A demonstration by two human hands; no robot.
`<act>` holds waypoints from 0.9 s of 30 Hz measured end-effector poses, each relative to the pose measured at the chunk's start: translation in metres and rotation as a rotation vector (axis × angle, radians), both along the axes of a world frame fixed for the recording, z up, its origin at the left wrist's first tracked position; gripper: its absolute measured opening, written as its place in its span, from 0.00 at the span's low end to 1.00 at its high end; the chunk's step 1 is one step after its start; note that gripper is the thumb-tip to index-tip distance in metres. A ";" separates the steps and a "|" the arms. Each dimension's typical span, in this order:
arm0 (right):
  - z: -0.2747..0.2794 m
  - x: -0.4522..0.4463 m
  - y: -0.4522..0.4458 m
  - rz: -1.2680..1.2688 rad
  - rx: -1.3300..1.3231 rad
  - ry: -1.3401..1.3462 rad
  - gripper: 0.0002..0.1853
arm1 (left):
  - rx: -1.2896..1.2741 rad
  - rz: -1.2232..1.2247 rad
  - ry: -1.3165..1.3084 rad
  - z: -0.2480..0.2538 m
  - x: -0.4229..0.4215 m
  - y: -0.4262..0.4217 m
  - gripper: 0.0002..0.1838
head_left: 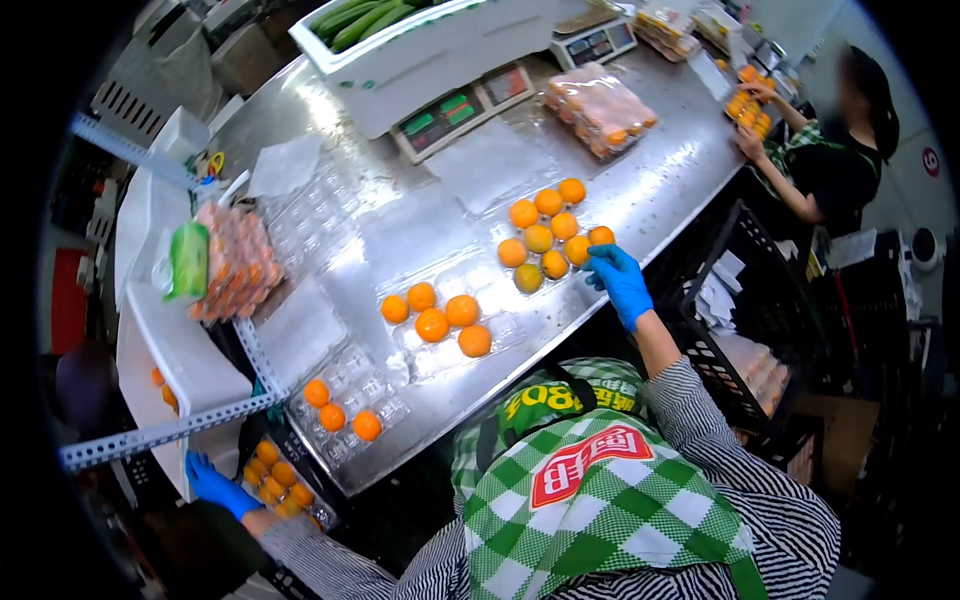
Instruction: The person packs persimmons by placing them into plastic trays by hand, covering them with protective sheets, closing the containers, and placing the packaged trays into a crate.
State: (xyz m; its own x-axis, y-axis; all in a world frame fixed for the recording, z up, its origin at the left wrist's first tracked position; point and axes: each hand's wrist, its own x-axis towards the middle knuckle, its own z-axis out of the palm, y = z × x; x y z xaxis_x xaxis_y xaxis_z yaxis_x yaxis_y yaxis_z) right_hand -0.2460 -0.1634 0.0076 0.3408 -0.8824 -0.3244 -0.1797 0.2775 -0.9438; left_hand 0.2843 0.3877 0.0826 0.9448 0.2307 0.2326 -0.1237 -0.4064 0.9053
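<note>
My right hand, in a blue glove, is at the right end of a clear tray of several oranges, its fingers against the end orange. My left hand, also gloved in blue, rests at the rim of a white bin at the lower left, beside a crate of oranges; its fingers look extended, with nothing visible in them. Between the hands, a middle tray holds several oranges, and a left tray holds three oranges.
A foam box of cucumbers and scales stand at the back of the metal table. Wrapped orange packs lie behind. A co-worker handles oranges at the right. Black crates stand below the edge.
</note>
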 end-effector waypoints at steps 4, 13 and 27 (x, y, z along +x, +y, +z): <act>-0.019 -0.023 -0.034 0.021 -0.504 0.529 0.23 | -0.071 0.006 -0.020 -0.005 -0.070 -0.046 0.19; -0.021 -0.019 -0.087 0.489 -0.541 0.843 0.28 | -0.020 -0.289 0.140 -0.010 -0.237 -0.225 0.14; 0.010 -0.008 -0.051 0.270 -0.035 -0.153 0.27 | -0.123 -1.045 0.562 -0.034 -0.367 -0.413 0.18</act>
State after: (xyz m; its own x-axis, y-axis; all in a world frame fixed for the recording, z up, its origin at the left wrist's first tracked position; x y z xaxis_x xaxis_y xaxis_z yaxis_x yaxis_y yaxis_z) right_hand -0.2545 -0.2149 0.0176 0.6071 -0.7628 -0.2226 -0.0981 0.2061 -0.9736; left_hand -0.0830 -0.0250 0.0486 0.6509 -0.7192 -0.2431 0.0831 -0.2509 0.9645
